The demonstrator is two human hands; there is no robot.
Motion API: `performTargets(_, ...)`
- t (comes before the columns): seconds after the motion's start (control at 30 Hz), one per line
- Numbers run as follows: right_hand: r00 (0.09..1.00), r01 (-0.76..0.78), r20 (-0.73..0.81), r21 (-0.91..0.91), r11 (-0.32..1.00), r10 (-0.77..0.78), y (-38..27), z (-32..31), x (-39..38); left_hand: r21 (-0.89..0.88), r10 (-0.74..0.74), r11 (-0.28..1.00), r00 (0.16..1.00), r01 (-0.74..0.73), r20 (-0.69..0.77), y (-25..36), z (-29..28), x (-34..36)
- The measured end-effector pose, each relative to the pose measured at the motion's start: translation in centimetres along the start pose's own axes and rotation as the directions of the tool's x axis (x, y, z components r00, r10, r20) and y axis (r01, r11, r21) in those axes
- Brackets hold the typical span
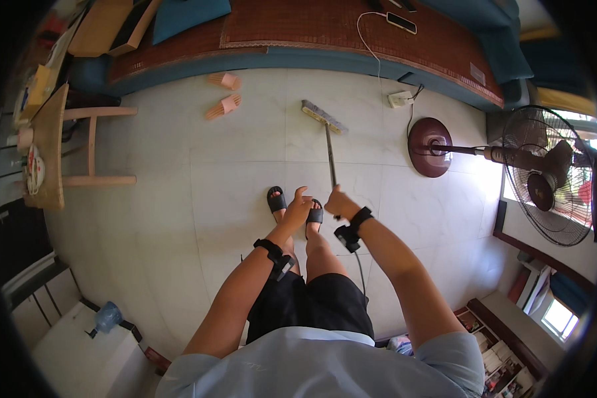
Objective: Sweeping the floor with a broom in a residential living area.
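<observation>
- The right hand (341, 202) has its grip closed around the broom (330, 149) handle.
- The broom's head rests on the tiled floor (212, 179), ahead of the person's feet.
- The left hand (298, 204) hangs loosely open, empty, just beside the handle.
- Pink slippers (224, 94) lie near the bed (351, 33).

Pale tiled floor (199, 192) fills the room, sunlit at the right. A blue sofa (298, 60) with a woven mat lines the far side. A standing fan (544, 176) stands right, a wooden surface (50, 142) left.
</observation>
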State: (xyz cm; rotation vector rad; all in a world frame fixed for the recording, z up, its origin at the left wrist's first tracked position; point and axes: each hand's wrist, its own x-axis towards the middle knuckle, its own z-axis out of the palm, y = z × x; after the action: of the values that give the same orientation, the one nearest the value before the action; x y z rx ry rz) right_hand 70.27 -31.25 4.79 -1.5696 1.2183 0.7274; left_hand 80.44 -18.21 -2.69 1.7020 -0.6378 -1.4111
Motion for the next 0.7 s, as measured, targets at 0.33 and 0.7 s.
performTargets(0.33,0.964,0.114,0.265,-0.297,0.948,-0.032,5.9,1.3,-8.3,0.008,-0.126,0.992,0.989,0.127,-0.072,-2.3,6.0,-0.2)
performTargets(0.7,0.976,0.045,0.206,0.109,0.993,-0.067,1.6,-10.0,-7.9,0.022,-0.021,1.000,0.997,0.023,-0.080,3.3,5.7,0.5)
